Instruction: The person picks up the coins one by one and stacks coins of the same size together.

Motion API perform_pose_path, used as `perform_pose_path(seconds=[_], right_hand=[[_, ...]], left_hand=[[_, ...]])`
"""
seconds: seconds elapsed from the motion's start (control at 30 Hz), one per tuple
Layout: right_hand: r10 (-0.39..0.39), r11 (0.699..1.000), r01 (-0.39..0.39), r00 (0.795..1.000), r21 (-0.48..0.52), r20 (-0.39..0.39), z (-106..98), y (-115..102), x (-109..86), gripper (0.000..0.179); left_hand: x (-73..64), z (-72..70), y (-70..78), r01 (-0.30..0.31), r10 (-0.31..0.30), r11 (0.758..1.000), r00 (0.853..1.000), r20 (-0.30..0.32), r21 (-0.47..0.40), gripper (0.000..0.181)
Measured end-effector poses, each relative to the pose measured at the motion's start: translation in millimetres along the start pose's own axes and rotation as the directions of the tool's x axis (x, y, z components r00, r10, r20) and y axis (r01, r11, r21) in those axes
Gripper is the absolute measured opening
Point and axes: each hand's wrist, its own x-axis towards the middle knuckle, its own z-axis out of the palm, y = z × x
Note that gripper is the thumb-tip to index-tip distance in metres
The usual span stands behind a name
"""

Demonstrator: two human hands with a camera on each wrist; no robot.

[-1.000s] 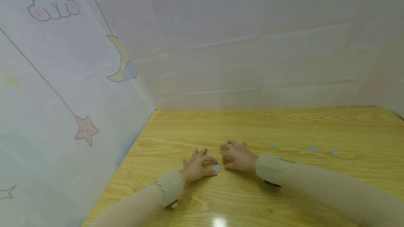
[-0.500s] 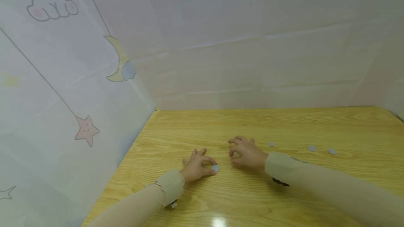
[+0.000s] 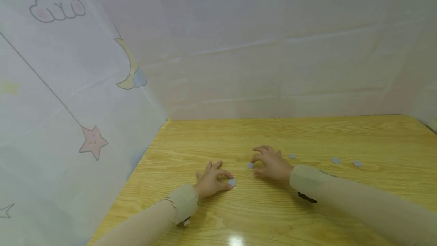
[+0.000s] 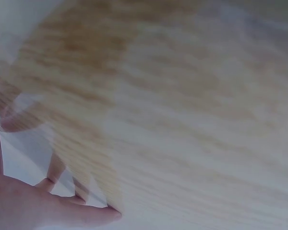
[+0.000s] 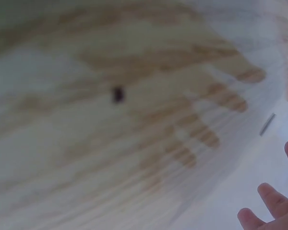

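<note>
Counter (image 3: 205,136): yellow wood-grain top, rounded far right corner, back edge against the back wall (image 3: 273,48). Back wall: pale, grey above to pinkish beige below, with creases running across. Left wall (image 3: 51,109): pale, creased, printed with a seated animal (image 3: 56,5), yellow moon (image 3: 132,58) with blue cloud (image 3: 139,78), pink star (image 3: 93,142) on a dark line (image 3: 41,79), faint yellow star (image 3: 10,86), outlined star (image 3: 5,212). Light: soft; one white reflection (image 3: 235,240) at the counter's near part.
</note>
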Motion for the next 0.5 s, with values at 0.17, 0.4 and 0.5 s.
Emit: perform_pose_path(seconds=[0.17, 0.4, 0.5], right_hand=[[0.052, 0.998, -0.052, 0.999, 0.038, 0.003, 3, 6, 2.8, 0.032], [0.069, 0.997, -0.07, 0.997, 0.039, 0.038, 3, 11, 9.5, 0.03], [0.071, 0.997, -0.073, 0.996, 0.034, 0.051, 2, 11, 12.3, 0.028]], left_hand=[[-1.5, -1.4, 2.4, 0.005, -0.005, 1.0, 1.0, 0.002, 0.009, 0.026], [-1.1, 0.2, 2.2, 0.004, -0.004, 1.0, 1.0, -0.003, 0.023, 0.027], [-0.1, 1.3, 1.5, 0.002, -0.002, 1.0, 1.0, -0.003, 0.023, 0.027]])
